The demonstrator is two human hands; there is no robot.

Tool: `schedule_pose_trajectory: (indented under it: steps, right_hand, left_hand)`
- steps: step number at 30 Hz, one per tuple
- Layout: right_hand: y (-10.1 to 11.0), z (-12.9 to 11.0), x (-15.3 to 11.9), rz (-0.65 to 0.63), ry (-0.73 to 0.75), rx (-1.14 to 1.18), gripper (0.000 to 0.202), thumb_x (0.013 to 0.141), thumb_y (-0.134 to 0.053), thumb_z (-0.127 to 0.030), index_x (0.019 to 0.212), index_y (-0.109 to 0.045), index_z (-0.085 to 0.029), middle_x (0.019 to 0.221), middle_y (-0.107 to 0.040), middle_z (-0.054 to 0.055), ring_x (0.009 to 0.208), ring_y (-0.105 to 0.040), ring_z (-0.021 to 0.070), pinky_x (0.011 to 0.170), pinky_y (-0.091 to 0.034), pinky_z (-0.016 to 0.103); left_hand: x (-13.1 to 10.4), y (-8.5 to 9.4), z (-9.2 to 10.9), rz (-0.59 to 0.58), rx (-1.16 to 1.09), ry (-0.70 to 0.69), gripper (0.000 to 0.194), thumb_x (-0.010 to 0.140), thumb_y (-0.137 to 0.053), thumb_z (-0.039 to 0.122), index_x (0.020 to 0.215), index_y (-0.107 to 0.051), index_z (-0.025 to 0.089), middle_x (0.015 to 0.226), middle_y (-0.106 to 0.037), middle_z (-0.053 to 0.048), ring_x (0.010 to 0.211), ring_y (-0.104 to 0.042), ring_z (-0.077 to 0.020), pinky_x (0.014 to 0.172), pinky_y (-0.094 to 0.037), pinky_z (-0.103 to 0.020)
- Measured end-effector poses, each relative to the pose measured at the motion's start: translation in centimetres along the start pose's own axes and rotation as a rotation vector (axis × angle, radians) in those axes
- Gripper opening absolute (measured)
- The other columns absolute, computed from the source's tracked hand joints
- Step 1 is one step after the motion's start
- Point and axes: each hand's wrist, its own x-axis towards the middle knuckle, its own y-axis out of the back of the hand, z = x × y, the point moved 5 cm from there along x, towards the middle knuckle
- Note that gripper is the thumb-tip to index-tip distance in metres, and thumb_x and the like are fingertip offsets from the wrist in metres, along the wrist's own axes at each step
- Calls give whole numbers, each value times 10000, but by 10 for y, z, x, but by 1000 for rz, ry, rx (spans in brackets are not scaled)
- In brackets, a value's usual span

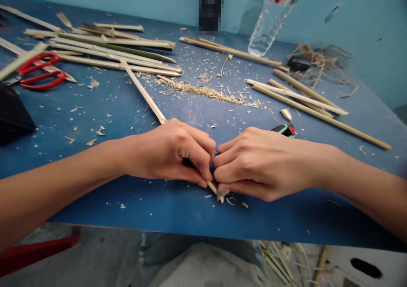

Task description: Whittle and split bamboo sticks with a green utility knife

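A pale bamboo strip (143, 90) slants from the pile at the back left toward the table's front edge. My left hand (173, 151) is closed around its near part, fingers curled, thumb pressed along it. The strip's tip (212, 188) comes out below the fingertips. My right hand (254, 164) is closed right beside the left one, its fingertips almost touching it. By its thumb is a small greyish, partly see-through piece (223, 192) at the strip's end; I cannot tell what it is. Behind the right hand shows a tool handle (285, 130) in black, red and green.
Bamboo strips (114, 45) lie piled at the back left near red-handled scissors (43, 77). Thin bamboo sticks (318, 109) lie at the right, twine (313, 62) behind them. A plastic bottle (269, 28) stands by the wall. Shavings (206, 92) cover the blue table (104, 202).
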Motion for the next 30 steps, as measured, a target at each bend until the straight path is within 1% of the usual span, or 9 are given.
schedule_pose_trajectory:
  steps: [5, 9, 12, 17, 20, 22, 26, 30]
  right_hand:
    - [-3, -5, -8, -41, 11, 8, 294, 1076, -539, -305, 803, -621, -234, 828, -669, -34, 793, -545, 153, 652, -305, 323]
    - [-6, -4, -12, 18, -4, -6, 358, 1109, -473, -344, 783, -555, -222, 805, -618, -32, 777, -500, 153, 637, -293, 333]
    - [-8, -3, -12, 119, 0, -52, 385, 1118, -453, -358, 770, -540, -216, 765, -577, -26, 739, -468, 157, 624, -276, 338]
    - [-9, -9, -11, 362, 6, -251, 391, 1115, -471, -314, 747, -551, -206, 692, -546, -22, 662, -426, 163, 606, -250, 341]
    - [-8, -8, -10, 433, -42, -310, 398, 1113, -476, -291, 727, -529, -207, 676, -527, -21, 646, -425, 161, 608, -262, 330]
    - [-7, -7, -10, 454, -60, -315, 396, 1114, -476, -284, 727, -519, -210, 677, -523, -22, 643, -427, 159, 606, -265, 328]
    - [-6, -8, -12, 471, -45, -353, 392, 1116, -486, -288, 734, -515, -209, 675, -519, -22, 637, -425, 157, 593, -245, 341]
    - [-7, -8, -12, 419, -47, -324, 409, 1131, -455, -321, 742, -513, -210, 687, -523, -23, 644, -436, 153, 597, -257, 339]
  left_hand:
    - [-4, 0, -2, 15, 17, 2, 69, 918, -787, 169, 879, -815, 218, 852, -762, -29, 791, -704, -146, 715, -503, -230]
    - [-6, -1, -2, 25, 33, 1, 61, 922, -784, 179, 894, -816, 222, 849, -754, -26, 781, -693, -148, 716, -496, -241]
    - [-4, -1, -1, 28, 51, 3, 61, 918, -786, 164, 901, -810, 217, 851, -746, -23, 786, -690, -143, 718, -486, -236]
    - [-1, 0, 1, -6, 122, -3, 53, 945, -767, 202, 947, -788, 251, 927, -784, -2, 850, -707, -154, 765, -468, -268]
    - [1, 1, 1, -9, 167, -9, 45, 949, -768, 221, 951, -778, 265, 941, -796, 25, 862, -718, -149, 770, -448, -286]
    - [2, 1, 1, -13, 175, -9, 39, 949, -768, 223, 946, -772, 261, 936, -793, 32, 851, -714, -145, 770, -446, -285]
    - [2, 0, 1, -30, 178, -1, 30, 949, -769, 214, 963, -780, 239, 951, -781, 20, 861, -701, -146, 782, -448, -275]
    - [1, -1, 0, -30, 159, -2, 42, 956, -761, 221, 982, -773, 252, 964, -782, 25, 869, -701, -149, 781, -451, -266]
